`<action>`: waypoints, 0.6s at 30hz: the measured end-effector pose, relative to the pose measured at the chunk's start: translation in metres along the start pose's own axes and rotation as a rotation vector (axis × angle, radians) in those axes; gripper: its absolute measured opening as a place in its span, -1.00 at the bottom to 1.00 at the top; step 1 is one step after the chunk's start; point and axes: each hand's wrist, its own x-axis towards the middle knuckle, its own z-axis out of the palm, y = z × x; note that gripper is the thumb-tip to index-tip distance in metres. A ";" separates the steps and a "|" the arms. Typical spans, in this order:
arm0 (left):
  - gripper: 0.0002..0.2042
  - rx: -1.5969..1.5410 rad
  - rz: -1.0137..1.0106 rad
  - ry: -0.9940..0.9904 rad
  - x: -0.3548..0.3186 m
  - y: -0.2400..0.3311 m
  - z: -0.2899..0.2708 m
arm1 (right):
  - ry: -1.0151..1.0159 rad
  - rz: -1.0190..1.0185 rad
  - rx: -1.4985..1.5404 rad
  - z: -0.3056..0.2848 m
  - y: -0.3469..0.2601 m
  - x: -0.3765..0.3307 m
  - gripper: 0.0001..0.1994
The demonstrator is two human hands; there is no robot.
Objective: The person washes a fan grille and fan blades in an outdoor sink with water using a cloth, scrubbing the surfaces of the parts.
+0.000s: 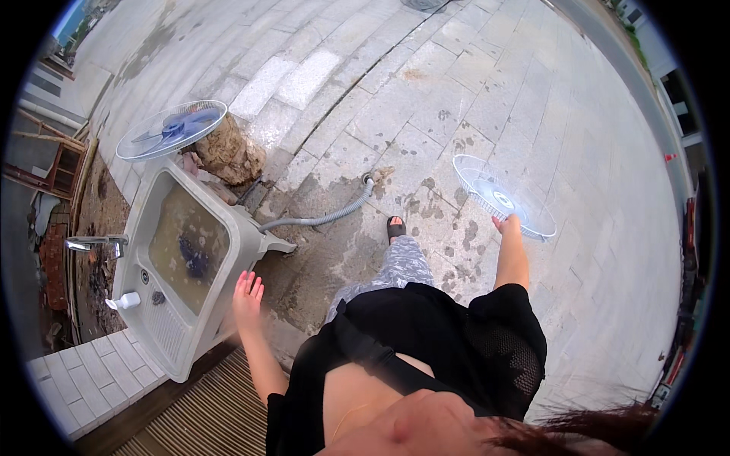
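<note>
My right hand (pixel 508 223) is closed on the rim of a round, pale wire fan guard (pixel 500 199), held out to the right above the paving. At the right edge of a grey wash sink (pixel 237 254), my left hand (pixel 249 299) has its fingers stretched out and holds nothing. Murky water fills the basin, and a dark purplish-blue clump (pixel 195 258) lies in it. Past the sink's far end, blue fan blades (pixel 182 125) rest in another round wire guard (pixel 129 156), beside and partly over a tree stump (pixel 234 152).
A chrome faucet (pixel 99 242) sticks out at the sink's left side. A white bottle (pixel 125 301) lies by the washboard part. From under the sink a grey drain hose (pixel 327 219) runs across wet paving. Near me is a ridged mat (pixel 198 410), beside white tiles (pixel 103 376).
</note>
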 end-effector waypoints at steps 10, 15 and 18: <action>-0.71 0.716 -0.347 0.406 0.128 -0.095 0.080 | 0.606 0.353 0.468 -0.154 -0.025 0.022 -0.68; -0.77 1.010 -0.194 0.084 0.219 -0.107 0.194 | 0.730 0.474 0.546 -0.137 -0.032 0.019 -0.70; -0.75 1.056 -0.212 -0.003 0.263 -0.101 0.295 | 0.791 0.498 0.587 -0.108 -0.039 0.020 -0.71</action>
